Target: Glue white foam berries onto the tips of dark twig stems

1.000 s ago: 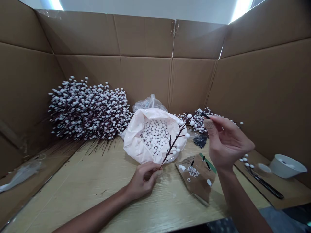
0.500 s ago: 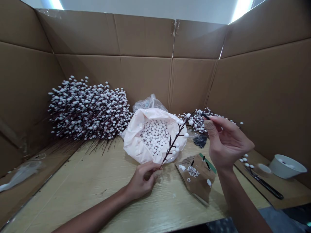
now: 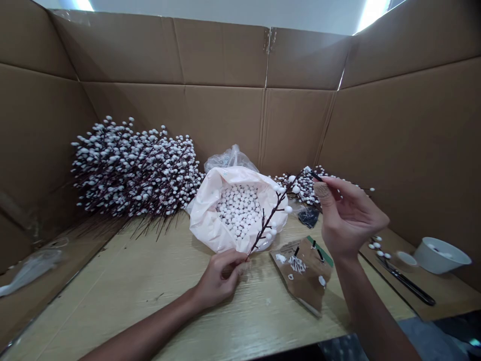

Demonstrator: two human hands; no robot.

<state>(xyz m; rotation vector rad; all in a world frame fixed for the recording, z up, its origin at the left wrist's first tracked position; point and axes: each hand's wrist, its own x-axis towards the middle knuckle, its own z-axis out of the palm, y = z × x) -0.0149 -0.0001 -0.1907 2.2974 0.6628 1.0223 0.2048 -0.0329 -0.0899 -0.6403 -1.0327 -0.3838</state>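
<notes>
Head view, watched from my remote post: the left hand (image 3: 221, 276) has thumb and fingers closed on the lower end of a slender dark-brown branching twig (image 3: 267, 220) dotted with round white berries, which slants up to the right across my sight of a pale-pink plastic bag (image 3: 205, 225). The raised right hand (image 3: 351, 215) pinches a short, thin black stick (image 3: 316, 176) near the twig's upper end; whether stick and twig touch, I cannot tell. Small round white balls (image 3: 239, 209) fill the open bag. Between the bag and the right forearm I see a brown cardboard piece (image 3: 306, 291) blotched with white, short black pegs (image 3: 320, 254) standing in it. A dense heap of white-berried dark stems (image 3: 135, 170) lies at the left of the pale wooden table (image 3: 150, 316); a white plastic bowl (image 3: 439, 258) and a black-handled tool (image 3: 413, 289) lie far right.
</notes>
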